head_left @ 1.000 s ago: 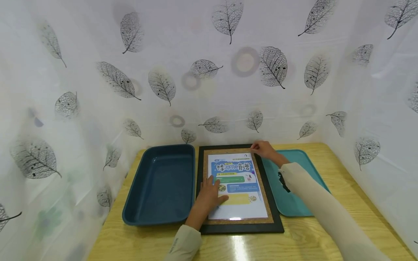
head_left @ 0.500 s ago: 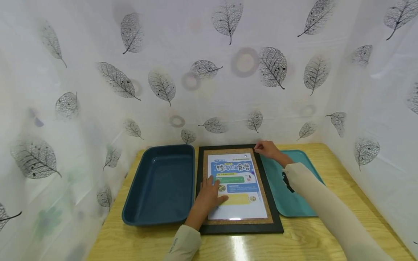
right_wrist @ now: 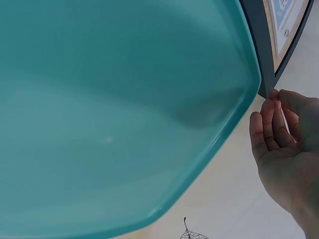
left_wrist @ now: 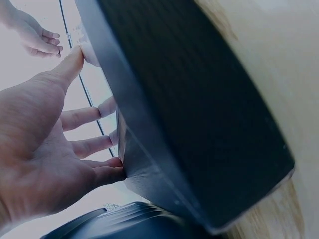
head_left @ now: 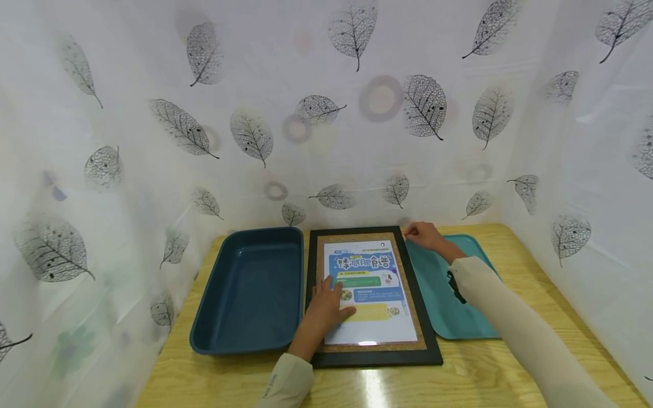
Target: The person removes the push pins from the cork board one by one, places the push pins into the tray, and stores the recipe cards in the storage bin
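Note:
In the head view a black-framed cork board (head_left: 422, 343) lies on the table with a printed sheet (head_left: 377, 334) on it. My left hand (head_left: 322, 309) rests on the sheet's left part with fingers spread. The left wrist view shows that hand (left_wrist: 45, 129) over the board's black edge (left_wrist: 189, 99). My right hand (head_left: 425, 235) is past the board's upper right corner, thumb and fingertips together. A small dark item (left_wrist: 60, 50) shows at these fingertips in the left wrist view, too small to identify. A small round dot (head_left: 383, 244) marks the sheet's upper right corner.
A deep dark blue tray (head_left: 196, 334) stands left of the board. On the right, partly under the right forearm, lies a flat teal tray (head_left: 454, 317). Leaf-printed white curtains (head_left: 326, 158) enclose the wooden table (head_left: 347, 388) at the back and both sides.
My right hand has drawn away to the right, from the board's upper right corner to above the teal tray's back edge. The left hand stays on the sheet.

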A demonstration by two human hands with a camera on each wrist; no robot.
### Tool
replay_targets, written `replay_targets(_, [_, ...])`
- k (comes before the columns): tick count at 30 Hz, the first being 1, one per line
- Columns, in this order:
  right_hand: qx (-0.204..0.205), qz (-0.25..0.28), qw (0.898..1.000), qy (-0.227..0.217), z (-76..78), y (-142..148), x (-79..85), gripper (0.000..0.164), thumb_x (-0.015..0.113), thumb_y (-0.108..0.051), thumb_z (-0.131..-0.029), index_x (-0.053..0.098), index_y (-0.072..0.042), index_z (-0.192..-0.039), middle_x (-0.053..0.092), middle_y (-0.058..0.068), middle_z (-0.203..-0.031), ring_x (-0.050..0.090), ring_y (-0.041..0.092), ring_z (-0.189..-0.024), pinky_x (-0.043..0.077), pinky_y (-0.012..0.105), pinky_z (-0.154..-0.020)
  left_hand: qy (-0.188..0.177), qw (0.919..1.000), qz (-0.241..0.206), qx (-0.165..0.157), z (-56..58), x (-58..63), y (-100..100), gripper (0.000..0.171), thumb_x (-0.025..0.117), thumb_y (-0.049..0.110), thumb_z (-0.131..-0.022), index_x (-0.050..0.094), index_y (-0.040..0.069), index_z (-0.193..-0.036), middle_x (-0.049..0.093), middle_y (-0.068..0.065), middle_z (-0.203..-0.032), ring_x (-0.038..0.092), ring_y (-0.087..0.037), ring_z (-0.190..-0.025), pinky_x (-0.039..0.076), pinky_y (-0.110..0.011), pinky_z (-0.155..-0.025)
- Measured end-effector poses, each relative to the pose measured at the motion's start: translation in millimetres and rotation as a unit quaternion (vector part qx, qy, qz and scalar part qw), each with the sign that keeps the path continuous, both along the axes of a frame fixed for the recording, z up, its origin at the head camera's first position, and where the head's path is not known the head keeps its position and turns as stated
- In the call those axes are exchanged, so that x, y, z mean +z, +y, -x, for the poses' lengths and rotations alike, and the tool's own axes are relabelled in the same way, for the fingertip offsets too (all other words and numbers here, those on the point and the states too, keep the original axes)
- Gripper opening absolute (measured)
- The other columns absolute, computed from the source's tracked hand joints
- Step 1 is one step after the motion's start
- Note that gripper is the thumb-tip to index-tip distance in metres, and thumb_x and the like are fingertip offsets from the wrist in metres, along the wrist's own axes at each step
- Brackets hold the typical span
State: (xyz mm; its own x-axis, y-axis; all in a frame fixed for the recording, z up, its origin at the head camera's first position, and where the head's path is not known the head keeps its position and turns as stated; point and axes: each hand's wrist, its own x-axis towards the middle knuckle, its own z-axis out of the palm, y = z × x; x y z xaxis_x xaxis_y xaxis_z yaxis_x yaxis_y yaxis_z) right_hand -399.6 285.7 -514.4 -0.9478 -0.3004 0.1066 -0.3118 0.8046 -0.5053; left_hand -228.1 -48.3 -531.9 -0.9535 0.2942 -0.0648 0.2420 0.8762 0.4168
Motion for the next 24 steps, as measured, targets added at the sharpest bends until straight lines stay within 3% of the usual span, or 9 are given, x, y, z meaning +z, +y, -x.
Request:
replay_targets(7, [-0.017,-0.006,1.0,-0.017,-3.9,5.3,-1.3,0.015,0.063,-0.004,-0.099,0.069,0.009,-0.103,0.073,0.025,-0.101,0.069,0.039,-0.095,0.057,0.053,-0.088,0.002,1.0,-0.003,0.002,-0.9,2.7,0.6,0.077,0.078,0.044,-0.092,0.051,0.001,-0.15,0.033,-0.028,-0.16,0.03,-0.049,-0.149,0.026,-0.062,-0.122])
replay_targets(24, [-0.01,-0.008,0.999,-0.032,-8.7,17.2,-15.3,0.016,0.062,-0.003,-0.099,0.071,0.008,-0.106,0.073,0.024,-0.104,0.068,0.041,-0.1,0.055,0.055,-0.091,0.003,1.0,0.0,0.002,-0.5,0.9,0.0,0.078,0.078,0.046,-0.093,0.051,0.001,-0.15,0.034,-0.027,-0.161,0.029,-0.048,-0.15,0.026,-0.062,-0.122])
